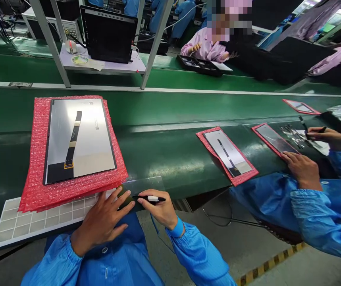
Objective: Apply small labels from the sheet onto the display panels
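Note:
My right hand (161,208) pinches a white-and-black marker pen (156,198), its dark end pointing left toward my other hand. My left hand (103,220) lies with spread fingers at the front edge of the bench, close below a stack of red bubble-wrap sheets (29,174). On that stack rests a display panel (95,135), silvery side up, with a dark flat ribbon cable (72,145) across its back. A thin transparent sheet (146,182) lies just beyond my fingers. Under the wrap, a white gridded board (37,223) sticks out toward me.
To my right a co-worker's hands (304,169) work at another panel (270,137) and hold a pen. Between us a display panel (225,149) lies on red wrap. A monitor (109,33) stands on a shelf behind metal posts. Across the bench, a person in pink sits by a black tray (200,65).

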`<state>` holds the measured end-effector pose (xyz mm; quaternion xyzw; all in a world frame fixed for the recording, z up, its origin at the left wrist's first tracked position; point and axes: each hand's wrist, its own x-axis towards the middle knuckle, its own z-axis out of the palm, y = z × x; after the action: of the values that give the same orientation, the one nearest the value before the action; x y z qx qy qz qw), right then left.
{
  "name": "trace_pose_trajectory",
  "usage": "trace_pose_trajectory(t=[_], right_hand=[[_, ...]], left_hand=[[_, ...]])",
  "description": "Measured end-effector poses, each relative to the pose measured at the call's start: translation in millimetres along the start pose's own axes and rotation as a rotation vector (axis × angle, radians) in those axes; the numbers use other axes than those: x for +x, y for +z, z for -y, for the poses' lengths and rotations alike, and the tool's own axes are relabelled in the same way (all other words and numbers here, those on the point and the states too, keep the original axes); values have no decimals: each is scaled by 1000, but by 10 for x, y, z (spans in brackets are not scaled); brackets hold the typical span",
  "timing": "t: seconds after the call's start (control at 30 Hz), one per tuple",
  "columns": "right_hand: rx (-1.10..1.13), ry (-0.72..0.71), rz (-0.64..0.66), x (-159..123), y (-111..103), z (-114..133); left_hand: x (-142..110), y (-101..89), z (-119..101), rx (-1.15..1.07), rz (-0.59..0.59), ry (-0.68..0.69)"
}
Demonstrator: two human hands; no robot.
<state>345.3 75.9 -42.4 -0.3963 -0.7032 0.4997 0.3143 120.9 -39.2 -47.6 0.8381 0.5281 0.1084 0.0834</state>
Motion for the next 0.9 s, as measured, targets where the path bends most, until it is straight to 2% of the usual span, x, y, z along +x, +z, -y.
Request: trace_pose_trajectory(t=[0.63,0.9], right_hand=[[-6,31,10,7,0,3],[-15,43,2,12,0,8]], left_hand=[[9,-19,-22,0,41,-22],[15,-1,-21,-47,-3,-29]])
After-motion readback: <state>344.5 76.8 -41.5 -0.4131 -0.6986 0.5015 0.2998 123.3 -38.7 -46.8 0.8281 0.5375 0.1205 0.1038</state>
